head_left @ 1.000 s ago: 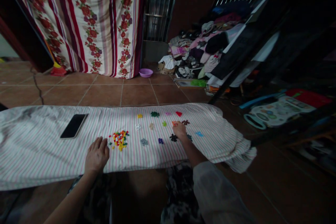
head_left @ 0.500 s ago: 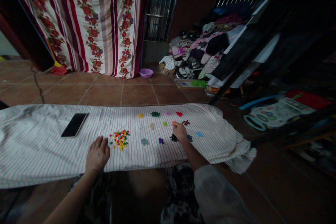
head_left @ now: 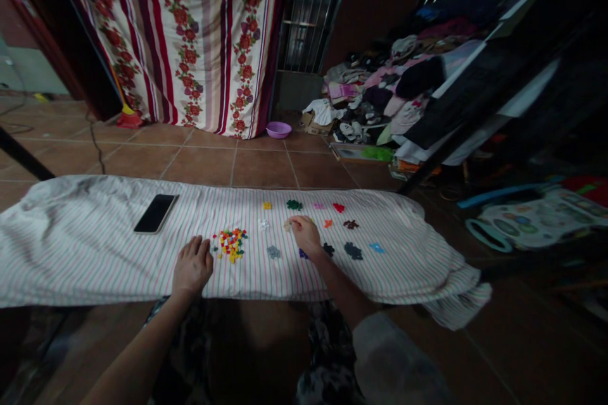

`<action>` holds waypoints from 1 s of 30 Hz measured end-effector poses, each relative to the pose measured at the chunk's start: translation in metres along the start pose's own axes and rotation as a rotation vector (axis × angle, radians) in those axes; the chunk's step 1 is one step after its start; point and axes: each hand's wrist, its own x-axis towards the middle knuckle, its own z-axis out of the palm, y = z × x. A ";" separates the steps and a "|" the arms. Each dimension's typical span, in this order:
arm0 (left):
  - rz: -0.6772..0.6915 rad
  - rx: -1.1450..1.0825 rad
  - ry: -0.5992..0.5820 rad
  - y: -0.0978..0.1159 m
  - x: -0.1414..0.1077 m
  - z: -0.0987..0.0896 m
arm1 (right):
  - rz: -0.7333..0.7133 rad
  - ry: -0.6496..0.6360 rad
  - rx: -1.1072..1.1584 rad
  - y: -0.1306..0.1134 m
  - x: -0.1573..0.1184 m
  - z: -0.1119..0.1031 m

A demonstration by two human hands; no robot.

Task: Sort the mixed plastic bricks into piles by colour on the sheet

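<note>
My left hand [head_left: 192,266] rests palm down on the striped cloth [head_left: 118,272], fingers stretched out, just left of a mixed pile of small coloured pieces [head_left: 231,245]. My right hand [head_left: 304,234] hovers by the beige pieces [head_left: 287,225], its fingers curled together; whatever they hold, if anything, cannot be made out. Around it lie small one-colour groups: white pieces [head_left: 264,224], grey pieces [head_left: 273,252], purple pieces [head_left: 303,254] partly under the wrist, black pieces [head_left: 328,250], orange pieces [head_left: 328,223] and dark green pieces [head_left: 294,204].
On the cloth's left part lies a phone [head_left: 156,214]. Yellow [head_left: 266,205], pink [head_left: 318,205], red [head_left: 338,207], brown [head_left: 351,224], dark blue-grey [head_left: 353,251] and light blue pieces [head_left: 377,247] lie farther out. A purple basin [head_left: 278,130] stands on the floor behind.
My right hand has moved left from the orange pieces to the beige ones, uncovering the orange and dark blue-grey groups. My left hand stays beside the mixed pile. The view has shifted slightly.
</note>
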 end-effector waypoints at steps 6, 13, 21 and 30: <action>-0.004 0.007 0.013 -0.001 -0.001 0.002 | -0.182 -0.190 0.028 -0.047 -0.011 0.038; -0.015 0.004 0.000 0.001 0.001 -0.001 | -0.225 -0.360 -0.097 -0.074 -0.019 0.068; -0.023 -0.011 -0.010 0.001 0.001 0.000 | -0.180 -0.377 -0.237 -0.095 -0.018 0.079; -0.018 -0.026 -0.012 0.002 0.001 -0.003 | -0.148 -0.339 -0.288 -0.103 -0.022 0.089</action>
